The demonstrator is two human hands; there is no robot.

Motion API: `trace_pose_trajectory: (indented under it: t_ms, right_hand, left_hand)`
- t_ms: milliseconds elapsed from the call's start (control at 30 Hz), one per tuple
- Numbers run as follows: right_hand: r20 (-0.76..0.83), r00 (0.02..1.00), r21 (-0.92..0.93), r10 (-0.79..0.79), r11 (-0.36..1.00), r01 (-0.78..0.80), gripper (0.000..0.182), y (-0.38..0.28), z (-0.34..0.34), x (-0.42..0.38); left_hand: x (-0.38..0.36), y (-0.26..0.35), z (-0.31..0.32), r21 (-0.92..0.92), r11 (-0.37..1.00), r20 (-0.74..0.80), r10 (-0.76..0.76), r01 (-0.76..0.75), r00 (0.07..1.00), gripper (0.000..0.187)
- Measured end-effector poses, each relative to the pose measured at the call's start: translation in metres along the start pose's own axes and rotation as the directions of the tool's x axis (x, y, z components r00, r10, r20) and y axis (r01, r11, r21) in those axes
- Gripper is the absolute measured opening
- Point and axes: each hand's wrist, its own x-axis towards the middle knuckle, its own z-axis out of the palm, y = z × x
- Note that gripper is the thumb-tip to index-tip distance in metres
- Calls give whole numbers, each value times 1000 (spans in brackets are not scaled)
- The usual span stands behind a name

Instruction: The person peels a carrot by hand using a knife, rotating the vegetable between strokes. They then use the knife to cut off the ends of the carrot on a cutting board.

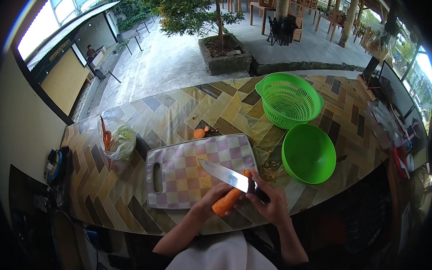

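An orange carrot [226, 202] is held in my left hand [214, 199], over the near edge of a checkered cutting board [191, 165]. My right hand [272, 201] is closed around the black handle of a knife [229, 175]. The wide blade points up and to the left and lies across the carrot's upper part. Small orange scraps [268, 173] are on the table to the right of the board. Beyond the board's far edge lie a carrot piece [199, 133] and a smaller bit beside it.
A green colander [289, 100] stands at the back right, with a green bowl [308, 154] in front of it. On the left, a plastic bag [122, 143] holds a leafy vegetable and carrots. Plastic packets [385, 123] lie at the right end. A person [91, 53] is far off outside.
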Motion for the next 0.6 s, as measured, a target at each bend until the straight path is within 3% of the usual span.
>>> trace_pose_trajectory:
  t_ms: [167, 367, 467, 500, 600]
  right_hand:
    - [-44, 999, 97, -1, 995, 5, 57, 9, 1, -2]
    - [-61, 998, 31, 23, 999, -22, 50, 10, -8, -1]
    - [-235, 966, 102, 104, 991, -82, 48, 21, 2, -1]
    - [-161, 962, 156, 222, 968, -197, 49, 17, -3, -3]
    - [-130, 991, 71, 34, 997, -25, 54, 9, -5, -6]
  left_hand:
    - [0, 3, 0, 99, 989, -2, -106, 105, 994, 42]
    - [2, 0, 17, 81, 990, -19, -110, 111, 994, 45]
    - [5, -4, 13, -40, 996, 74, -72, 76, 995, 43]
    - [5, -3, 12, -62, 996, 76, -58, 62, 995, 42]
    - [4, -3, 5, -100, 994, 68, -25, 32, 997, 41]
